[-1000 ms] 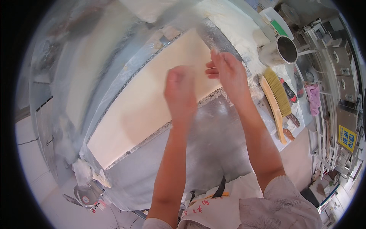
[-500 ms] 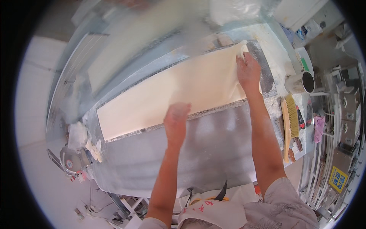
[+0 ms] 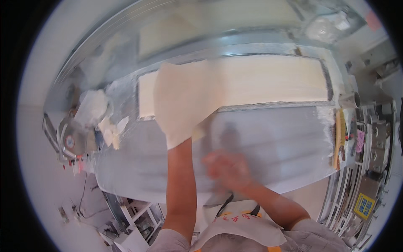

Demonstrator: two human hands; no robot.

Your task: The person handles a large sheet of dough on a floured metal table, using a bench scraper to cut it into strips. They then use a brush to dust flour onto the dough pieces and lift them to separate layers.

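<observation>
A thin, pale dough sheet (image 3: 180, 96) drapes over my left hand and wrist, with my left forearm (image 3: 181, 176) coming out below it. The left fingers are hidden under the sheet. Behind it lies a long pale stretch of dough (image 3: 273, 77) on a dark-edged rectangular board. My right hand (image 3: 226, 168) is over the near part of the grey table, apart from the dough. Motion smears its fingers; they look bent, but I cannot tell whether they hold anything.
The grey tabletop (image 3: 277, 143) has flour along its right side. A wooden-handled brush (image 3: 339, 138) lies at the right edge, near a metal cylinder (image 3: 350, 100). At left are a plastic bag (image 3: 93, 106), pale scraps (image 3: 111, 131) and a round device (image 3: 70, 140).
A dough sheet has come up off the board and now hangs over my left hand. My right hand has left the dough's far right end and come down toward me. The view has turned.
</observation>
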